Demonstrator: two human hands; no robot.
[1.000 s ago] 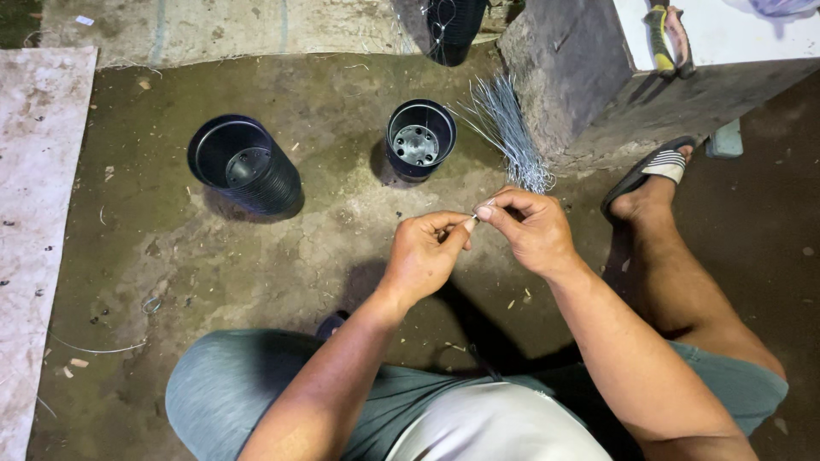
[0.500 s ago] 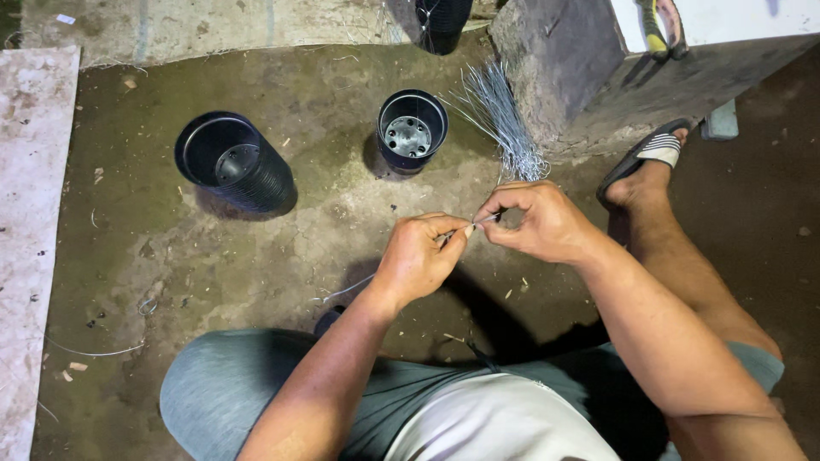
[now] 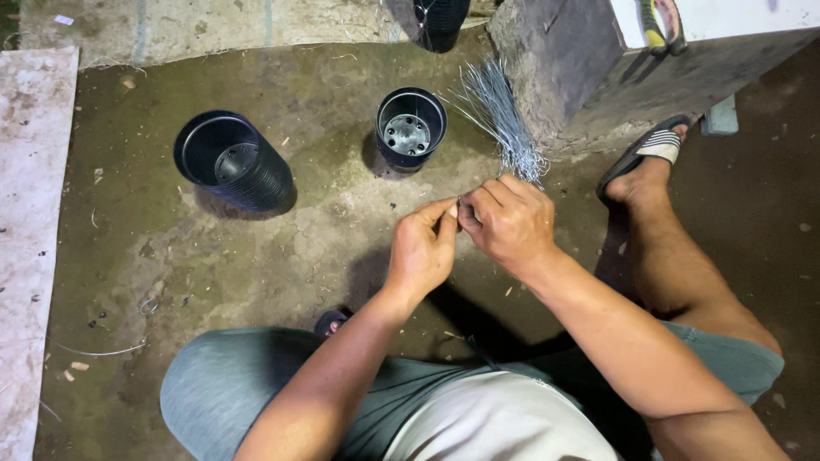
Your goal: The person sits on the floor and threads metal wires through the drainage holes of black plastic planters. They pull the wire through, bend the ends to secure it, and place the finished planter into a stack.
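My left hand and my right hand meet in front of me, fingertips pinched together on a short piece of thin wire that is mostly hidden between the fingers. Just beyond my right hand a bundle of thin grey wires leans against a concrete block. A small black plastic pot stands upright on the floor beyond my hands. A larger black plastic pot lies tilted to the left of it.
I sit on a stained concrete floor, my sandalled right foot stretched beside the block. A pale slab runs along the left edge. Another black pot stands at the top. Stray wire bits lie at lower left.
My hands have drawn closer together, fingertips now touching over the wire. The view has shifted slightly.
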